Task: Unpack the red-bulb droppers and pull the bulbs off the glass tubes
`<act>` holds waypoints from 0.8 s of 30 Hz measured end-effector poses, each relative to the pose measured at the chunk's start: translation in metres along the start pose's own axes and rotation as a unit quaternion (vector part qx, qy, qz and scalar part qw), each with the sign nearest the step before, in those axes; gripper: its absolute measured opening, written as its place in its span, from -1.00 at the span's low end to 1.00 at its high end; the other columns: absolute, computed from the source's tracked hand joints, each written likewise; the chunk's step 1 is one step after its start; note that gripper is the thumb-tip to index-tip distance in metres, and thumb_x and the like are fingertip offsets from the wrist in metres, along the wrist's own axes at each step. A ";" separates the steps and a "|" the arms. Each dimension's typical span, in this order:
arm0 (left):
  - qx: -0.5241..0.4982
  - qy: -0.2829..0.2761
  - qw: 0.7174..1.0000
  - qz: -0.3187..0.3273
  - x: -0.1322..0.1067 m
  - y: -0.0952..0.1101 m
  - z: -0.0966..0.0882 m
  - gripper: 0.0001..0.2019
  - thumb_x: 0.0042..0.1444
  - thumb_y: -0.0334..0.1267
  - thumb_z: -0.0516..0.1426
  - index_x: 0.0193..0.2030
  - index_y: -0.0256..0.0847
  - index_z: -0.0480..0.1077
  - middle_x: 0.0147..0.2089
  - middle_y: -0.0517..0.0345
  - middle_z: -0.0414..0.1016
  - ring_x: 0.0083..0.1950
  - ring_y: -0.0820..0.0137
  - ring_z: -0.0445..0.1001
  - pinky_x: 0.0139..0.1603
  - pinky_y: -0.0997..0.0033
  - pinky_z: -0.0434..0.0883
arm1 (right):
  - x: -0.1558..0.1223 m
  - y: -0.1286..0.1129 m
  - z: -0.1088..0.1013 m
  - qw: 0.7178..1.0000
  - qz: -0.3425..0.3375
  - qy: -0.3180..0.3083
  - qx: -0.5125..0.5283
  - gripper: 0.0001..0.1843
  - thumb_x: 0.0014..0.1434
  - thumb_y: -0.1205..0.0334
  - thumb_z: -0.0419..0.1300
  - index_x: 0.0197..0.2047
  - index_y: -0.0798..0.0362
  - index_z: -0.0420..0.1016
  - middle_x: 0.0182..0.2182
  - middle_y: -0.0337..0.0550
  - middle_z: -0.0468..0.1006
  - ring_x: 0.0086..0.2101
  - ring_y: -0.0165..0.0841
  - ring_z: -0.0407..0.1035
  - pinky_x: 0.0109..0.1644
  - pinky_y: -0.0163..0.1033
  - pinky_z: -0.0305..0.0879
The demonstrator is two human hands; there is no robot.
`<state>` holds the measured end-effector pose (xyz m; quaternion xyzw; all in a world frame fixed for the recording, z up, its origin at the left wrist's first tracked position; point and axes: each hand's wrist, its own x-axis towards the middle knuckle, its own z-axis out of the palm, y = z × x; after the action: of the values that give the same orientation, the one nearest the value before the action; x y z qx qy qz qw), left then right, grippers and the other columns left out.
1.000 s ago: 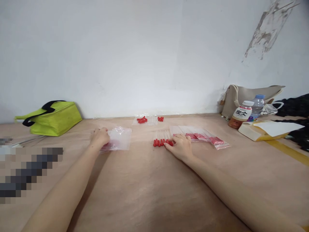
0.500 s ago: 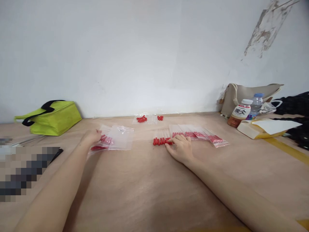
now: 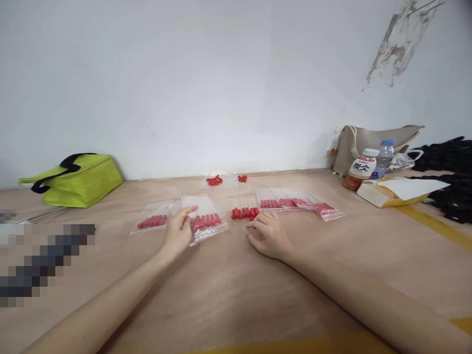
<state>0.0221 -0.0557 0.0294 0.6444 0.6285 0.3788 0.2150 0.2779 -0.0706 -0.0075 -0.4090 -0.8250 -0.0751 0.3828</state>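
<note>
My left hand (image 3: 179, 231) pinches the left edge of a clear zip bag (image 3: 201, 204), tilted over the table. Several droppers with red rubber bulbs (image 3: 207, 221) lie side by side inside it. Left of this hand, another zip bag of red-bulbed droppers (image 3: 152, 221) lies flat. My right hand (image 3: 269, 236) rests on the table with loosely bent fingers, thumb apart, gripping nothing. Its fingertips are at the right end of a row of loose droppers (image 3: 243, 213), whose thin clear stems point away from me. Behind it, overlapping filled zip bags (image 3: 287, 202) are fanned out.
Near the wall lie more red bulbs (image 3: 214, 180) on clear plastic and a small red pile (image 3: 242, 178). A lime-green bag (image 3: 83, 182) stands at left. At right are a drink bottle (image 3: 361, 169), a water bottle (image 3: 385, 156), a beige bag (image 3: 379, 135) and an open carton (image 3: 379, 193).
My left hand has moved right with a filled zip bag, bringing it away from the bag left behind. My right hand has slid slightly toward me, its fingers a little off the loose droppers.
</note>
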 end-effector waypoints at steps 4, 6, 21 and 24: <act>-0.109 -0.059 0.992 0.000 -0.026 0.004 0.034 -0.62 0.10 -0.22 -0.12 0.02 -0.26 0.25 -0.10 0.00 0.41 -0.12 0.31 0.41 -0.16 0.35 0.36 | -0.005 -0.006 -0.006 0.997 -0.043 -0.032 0.052 -0.58 -0.03 0.16 0.19 -0.07 0.06 0.36 -0.29 -0.10 0.41 -0.27 -0.31 0.25 -0.18 -0.21 0.15; -0.128 -0.123 0.984 -0.011 -0.037 0.008 0.040 -0.61 0.11 -0.18 -0.09 0.06 -0.23 0.20 -0.12 0.02 0.41 -0.18 0.33 0.43 -0.21 0.34 0.38 | -0.006 -0.007 -0.006 0.994 -0.089 -0.042 0.048 -0.61 0.01 0.24 0.15 -0.04 0.01 0.35 -0.26 -0.11 0.40 -0.28 -0.34 0.25 -0.19 -0.23 0.16; 0.335 -0.206 0.906 0.158 0.040 -0.038 -0.014 -0.57 0.21 -0.09 -0.17 0.22 0.06 0.09 0.30 0.06 0.01 0.30 0.16 -0.01 0.17 -0.20 -0.48 | -0.007 0.025 -0.026 0.976 -0.162 -0.124 0.074 -0.71 0.12 0.45 -0.04 -0.37 -0.03 0.46 -0.39 -0.22 0.52 -0.32 -0.41 0.37 -0.17 -0.26 0.20; 0.317 -0.232 0.904 0.170 0.049 -0.047 -0.041 -0.60 0.17 -0.17 -0.09 0.16 0.10 0.17 0.29 0.11 0.05 0.30 0.21 0.00 0.20 -0.13 -0.45 | -0.006 0.031 -0.028 0.980 -0.153 -0.124 0.041 -0.71 0.12 0.45 -0.07 -0.37 -0.01 0.44 -0.39 -0.19 0.52 -0.31 -0.39 0.36 -0.16 -0.23 0.21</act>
<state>-0.0434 -0.0103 0.0299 0.8454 0.5285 0.0301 0.0710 0.3193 -0.0662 0.0021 -0.2680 -0.9212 -0.0474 0.2779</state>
